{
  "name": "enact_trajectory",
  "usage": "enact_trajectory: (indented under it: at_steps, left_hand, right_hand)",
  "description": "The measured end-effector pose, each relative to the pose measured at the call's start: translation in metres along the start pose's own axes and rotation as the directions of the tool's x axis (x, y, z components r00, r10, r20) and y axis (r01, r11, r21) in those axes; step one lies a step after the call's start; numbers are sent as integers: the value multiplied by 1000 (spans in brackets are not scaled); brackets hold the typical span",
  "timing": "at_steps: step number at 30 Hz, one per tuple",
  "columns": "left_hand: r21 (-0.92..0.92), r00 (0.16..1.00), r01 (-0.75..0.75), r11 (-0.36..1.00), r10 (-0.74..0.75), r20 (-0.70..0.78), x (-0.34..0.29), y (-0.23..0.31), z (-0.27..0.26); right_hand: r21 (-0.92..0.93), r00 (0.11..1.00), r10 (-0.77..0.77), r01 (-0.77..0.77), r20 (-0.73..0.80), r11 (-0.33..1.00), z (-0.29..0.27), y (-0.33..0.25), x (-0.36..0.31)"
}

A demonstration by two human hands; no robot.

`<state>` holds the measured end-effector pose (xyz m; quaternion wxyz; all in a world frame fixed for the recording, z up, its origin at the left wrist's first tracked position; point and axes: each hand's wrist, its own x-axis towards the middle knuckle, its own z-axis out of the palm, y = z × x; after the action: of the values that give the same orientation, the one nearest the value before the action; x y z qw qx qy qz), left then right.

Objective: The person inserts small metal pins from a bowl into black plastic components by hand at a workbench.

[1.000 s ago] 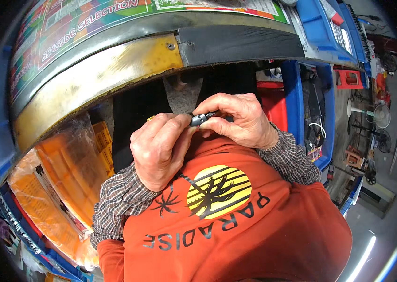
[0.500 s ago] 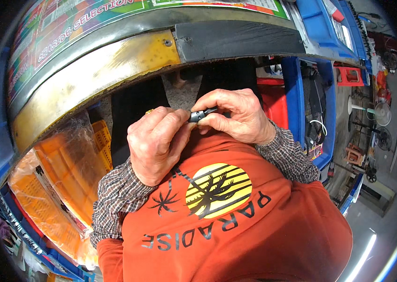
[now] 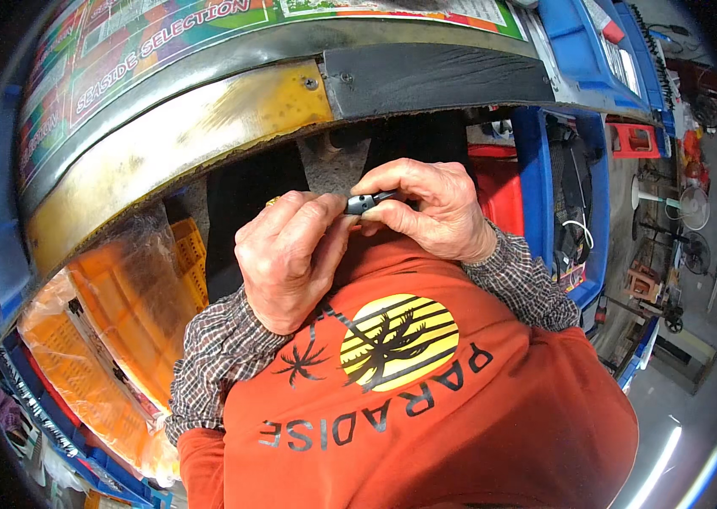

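Observation:
Between my two hands, just above my lap, is a small dark grey cylindrical piece (image 3: 360,204) with little round holes in its side. My left hand (image 3: 289,254) pinches its left end with thumb and fingertips. On the other side my right hand (image 3: 431,208) is closed on the tapered black end, thumb and forefinger pressed together. The ends of the piece are hidden under the fingertips, so its exact kind does not show. Both hands are held in front of the orange-red sweatshirt (image 3: 460,407), below the bench edge.
Ahead of me curves the bench edge, with a worn yellow strip (image 3: 180,114) and a black strip (image 3: 435,76). Orange plastic crates (image 3: 129,288) in clear film stand at the left. A blue bin (image 3: 534,170) is at the right, with fans (image 3: 694,208) beyond.
The view has shifted slightly. Both hands keep their hold on the small cylinder, and its holes show at a slightly different angle.

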<state>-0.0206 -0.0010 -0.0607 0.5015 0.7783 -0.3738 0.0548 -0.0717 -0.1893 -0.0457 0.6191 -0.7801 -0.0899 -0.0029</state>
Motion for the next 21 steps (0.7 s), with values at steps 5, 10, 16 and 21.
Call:
enact_trajectory:
  at_steps: [5, 10, 16, 21]
  left_hand:
    - [3, 1000, -7, 1000, 7, 8, 4, -1, -2]
    - [19, 998, -56, 998, 57, -28, 11, -1, -3]
    - [56, 996, -84, 995, 85, -19, 28, 8, -17]
    - [105, 993, -104, 989, 110, -50, 42, 14, -28]
  right_hand:
    - [-21, 1000, -25, 25, 14, 999, -2, 0, 5]
    - [-77, 998, -7, 12, 62, 997, -10, -7, 10]
    - [-294, 990, -139, 140, 22, 946, -25, -31, 26]
    - [-478, 967, -227, 144, -119, 867, -49, -56, 49]
